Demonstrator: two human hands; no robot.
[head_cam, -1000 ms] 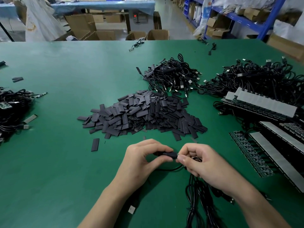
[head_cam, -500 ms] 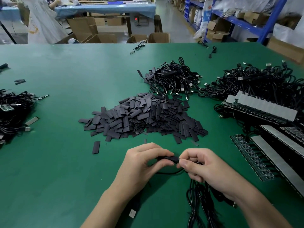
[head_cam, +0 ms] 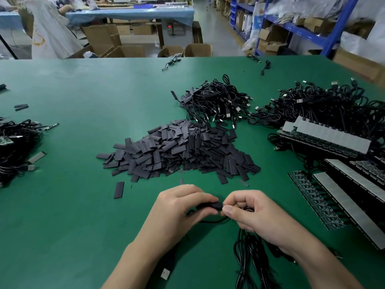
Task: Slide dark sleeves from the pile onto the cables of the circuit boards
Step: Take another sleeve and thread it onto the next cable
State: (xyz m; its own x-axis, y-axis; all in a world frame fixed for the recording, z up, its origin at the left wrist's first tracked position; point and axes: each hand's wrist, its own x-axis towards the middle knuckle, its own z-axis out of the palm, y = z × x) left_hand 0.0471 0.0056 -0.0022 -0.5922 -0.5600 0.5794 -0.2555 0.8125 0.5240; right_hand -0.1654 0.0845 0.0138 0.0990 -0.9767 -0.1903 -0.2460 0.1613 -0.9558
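Fingers (head_cam: 195, 196) curled, left hand (head_cam: 179, 209) pinching sleeve (head_cam: 210, 206) — right hand (head_cam: 252, 214) pinching cable (head_cam: 214, 221)

On the near side of the pile of sleeves (head_cam: 179, 151), the left hand (head_cam: 177, 211) covers most of one sleeve (head_cam: 210, 205); whether the cable (head_cam: 212, 221) runs inside it cannot be told. The right hand (head_cam: 254, 215) hides the cable's end. Right of the pile the circuit boards (head_cam: 343, 195) run off the edge of view; left of it a cable heap (head_cam: 14, 147) does too.
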